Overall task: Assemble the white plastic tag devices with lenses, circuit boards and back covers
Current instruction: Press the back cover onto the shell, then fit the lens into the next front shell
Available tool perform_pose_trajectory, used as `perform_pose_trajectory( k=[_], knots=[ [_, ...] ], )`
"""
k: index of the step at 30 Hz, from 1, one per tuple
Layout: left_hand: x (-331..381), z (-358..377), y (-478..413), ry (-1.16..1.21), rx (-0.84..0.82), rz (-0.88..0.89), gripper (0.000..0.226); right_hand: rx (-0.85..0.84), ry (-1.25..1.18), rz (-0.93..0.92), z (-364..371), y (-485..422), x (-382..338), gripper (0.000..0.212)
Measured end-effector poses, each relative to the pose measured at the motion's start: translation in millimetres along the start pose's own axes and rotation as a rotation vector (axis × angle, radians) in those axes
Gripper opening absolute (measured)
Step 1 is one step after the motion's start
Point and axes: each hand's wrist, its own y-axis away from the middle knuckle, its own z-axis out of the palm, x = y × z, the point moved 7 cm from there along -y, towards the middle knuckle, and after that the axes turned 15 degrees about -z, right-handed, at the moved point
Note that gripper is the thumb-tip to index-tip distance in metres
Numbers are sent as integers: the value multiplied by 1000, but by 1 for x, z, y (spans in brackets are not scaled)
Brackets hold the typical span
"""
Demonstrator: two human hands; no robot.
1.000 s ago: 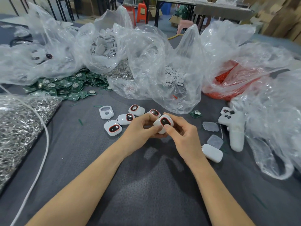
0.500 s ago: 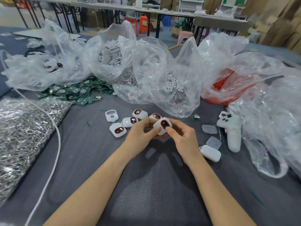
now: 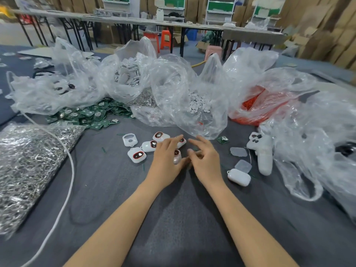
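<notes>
A grey-covered bench (image 3: 173,218) lay crowded with crumpled clear plastic bags (image 3: 183,93) of parts, a red-filled bag (image 3: 256,106) to the right and a sack of metal rings (image 3: 28,160) to the left. A heap of green circuit boards (image 3: 86,114) spilled from under the bags. At the middle, the person's left hand (image 3: 165,164) stretched its fingers flat over a cluster of white tags, while the right hand (image 3: 208,162) hovered just beside it, fingers spread loosely and holding nothing. One white tag (image 3: 177,156) sat between the two hands, against the left thumb. A tag with a red-rimmed lens (image 3: 137,155) and an empty front shell (image 3: 130,139) lay to the left. A closed white cover (image 3: 238,177) and two clear lenses (image 3: 238,151) lay to the right.
</notes>
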Motion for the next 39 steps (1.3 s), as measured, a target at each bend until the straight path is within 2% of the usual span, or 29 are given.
perform_pose_trajectory(
  k=[3, 5, 7, 10, 11, 13, 16, 18, 22, 27, 29, 33, 35, 39],
  knots=[
    [-1, 4, -1, -134, 23, 25, 50, 228, 113, -71, -22, -1, -7, 26],
    [-4, 5, -1, -144, 57, 26, 54, 353, 178, -80, -48, -18, -6, 28],
    [-5, 11, -5, -217, 75, 8, 61, 389, 277, -40, -76, -56, 1, 30],
    [2, 22, -19, -327, 69, -56, 58, 335, 475, 88, -120, -123, 22, 32],
    [5, 24, -23, -335, 68, -68, 54, 306, 500, 97, -126, -140, 23, 33],
    [7, 27, -32, -341, 74, -79, 46, 174, 437, -36, -111, -162, 13, 30],
    [2, 30, -35, -358, 83, -110, 40, -380, 540, -198, -31, -158, 12, 26],
    [0, 29, -36, -323, 74, -124, 38, -578, 680, -157, 0, -151, 31, 30],
    [0, 29, -36, -312, 47, -129, 37, -703, 852, -17, 12, -147, 55, 28],
    [-2, 28, -36, -273, 28, -149, 35, -714, 744, 97, 13, -148, 62, 16],
    [-3, 28, -36, -250, 16, -152, 33, -636, 629, 104, 4, -148, 61, 17],
    [-6, 25, -37, -159, 16, -188, 30, -196, 231, 69, -65, -166, 38, 17],
    [-4, 24, -37, -128, 13, -199, 37, -11, 173, 116, -124, -178, 38, 26],
    [-1, 26, -36, -153, -2, -213, 40, 167, 252, 359, -238, -159, 78, 34]
  ],
)
